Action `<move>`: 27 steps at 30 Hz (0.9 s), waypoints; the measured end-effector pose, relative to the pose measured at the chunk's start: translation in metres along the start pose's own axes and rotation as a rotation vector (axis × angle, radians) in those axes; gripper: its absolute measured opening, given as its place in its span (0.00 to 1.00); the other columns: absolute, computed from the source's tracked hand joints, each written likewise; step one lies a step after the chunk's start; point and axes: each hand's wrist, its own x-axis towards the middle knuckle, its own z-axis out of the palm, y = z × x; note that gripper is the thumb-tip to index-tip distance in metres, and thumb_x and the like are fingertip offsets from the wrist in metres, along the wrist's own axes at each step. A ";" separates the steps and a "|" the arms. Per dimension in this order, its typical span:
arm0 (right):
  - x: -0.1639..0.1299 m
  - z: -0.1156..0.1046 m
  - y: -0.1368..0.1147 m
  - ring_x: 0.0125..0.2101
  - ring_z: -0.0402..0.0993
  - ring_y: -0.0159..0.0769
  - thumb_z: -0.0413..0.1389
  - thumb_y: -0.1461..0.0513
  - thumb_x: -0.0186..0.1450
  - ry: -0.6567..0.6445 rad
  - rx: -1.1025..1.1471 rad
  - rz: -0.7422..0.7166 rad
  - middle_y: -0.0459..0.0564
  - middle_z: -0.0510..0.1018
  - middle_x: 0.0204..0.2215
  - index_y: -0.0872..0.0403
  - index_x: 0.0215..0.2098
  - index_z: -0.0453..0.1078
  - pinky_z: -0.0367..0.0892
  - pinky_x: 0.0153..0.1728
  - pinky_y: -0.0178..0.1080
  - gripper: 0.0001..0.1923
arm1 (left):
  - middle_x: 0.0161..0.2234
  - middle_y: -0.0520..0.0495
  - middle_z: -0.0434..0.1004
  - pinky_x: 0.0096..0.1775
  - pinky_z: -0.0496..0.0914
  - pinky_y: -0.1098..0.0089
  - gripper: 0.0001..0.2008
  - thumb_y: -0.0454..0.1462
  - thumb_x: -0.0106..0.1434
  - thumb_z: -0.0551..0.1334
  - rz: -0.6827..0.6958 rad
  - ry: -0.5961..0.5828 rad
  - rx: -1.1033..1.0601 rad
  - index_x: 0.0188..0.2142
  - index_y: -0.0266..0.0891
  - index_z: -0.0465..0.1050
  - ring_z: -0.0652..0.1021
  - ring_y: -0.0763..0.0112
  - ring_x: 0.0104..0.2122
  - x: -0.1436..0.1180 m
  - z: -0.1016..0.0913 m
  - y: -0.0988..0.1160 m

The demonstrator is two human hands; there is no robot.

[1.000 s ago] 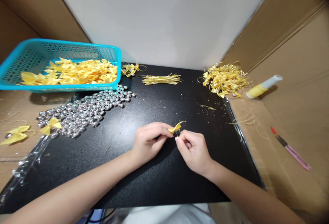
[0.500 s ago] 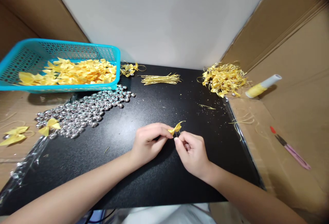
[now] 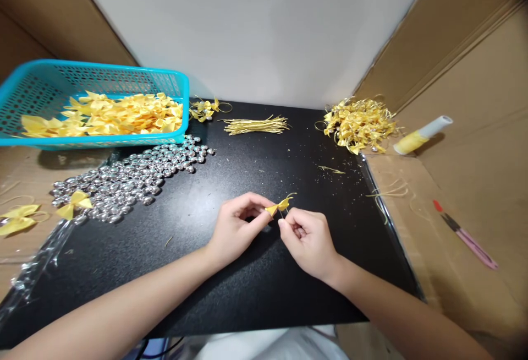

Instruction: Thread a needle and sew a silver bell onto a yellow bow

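A small yellow ribbon bow [image 3: 280, 205] is pinched between the fingertips of my left hand [image 3: 236, 228] just above the black mat [image 3: 231, 288]. My right hand [image 3: 308, 240] is closed right beside it, its fingertips at the bow's underside on a thin gold thread that I can barely make out. Both hands are near the middle of the mat, touching each other at the bow.
A teal basket [image 3: 177, 82] of yellow bows stands back left. Several silver beads [image 3: 132, 175] lie below it. A bundle of gold threads [image 3: 256, 125] and a heap of finished bows [image 3: 361, 123] lie at the back. A yellow thread spool [image 3: 421, 135] and a pink knife [image 3: 466, 234] rest on the cardboard at right.
My hands have stayed in place with the bow; the fingers shifted slightly around it. The view has drifted a little, so everything sits slightly further left.
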 end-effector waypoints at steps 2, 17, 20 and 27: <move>0.000 0.000 0.000 0.15 0.51 0.24 0.51 0.67 0.60 -0.005 0.007 0.006 0.38 0.55 0.13 0.52 0.17 0.51 0.49 0.18 0.30 0.17 | 0.28 0.48 0.81 0.31 0.75 0.76 0.03 0.34 0.58 0.67 -0.023 -0.002 -0.035 0.30 0.35 0.76 0.79 0.75 0.27 0.001 0.000 0.000; -0.001 -0.001 0.000 0.15 0.50 0.22 0.51 0.68 0.60 -0.002 0.031 -0.019 0.37 0.54 0.13 0.53 0.17 0.50 0.48 0.17 0.29 0.17 | 0.33 0.46 0.81 0.35 0.76 0.73 0.04 0.32 0.60 0.66 0.013 -0.048 -0.141 0.30 0.35 0.72 0.80 0.73 0.31 0.001 0.002 -0.001; -0.001 -0.001 0.000 0.15 0.50 0.22 0.51 0.68 0.60 0.003 0.026 -0.022 0.37 0.54 0.13 0.53 0.17 0.50 0.48 0.17 0.29 0.17 | 0.33 0.46 0.81 0.36 0.76 0.73 0.04 0.32 0.60 0.66 0.020 -0.057 -0.141 0.30 0.35 0.72 0.80 0.73 0.32 0.001 0.001 -0.002; 0.000 -0.001 0.000 0.14 0.50 0.22 0.52 0.68 0.59 -0.003 0.028 -0.022 0.37 0.54 0.13 0.53 0.17 0.50 0.48 0.17 0.29 0.17 | 0.34 0.46 0.81 0.36 0.76 0.73 0.03 0.32 0.60 0.66 0.035 -0.056 -0.138 0.31 0.35 0.72 0.80 0.73 0.32 0.001 0.001 -0.005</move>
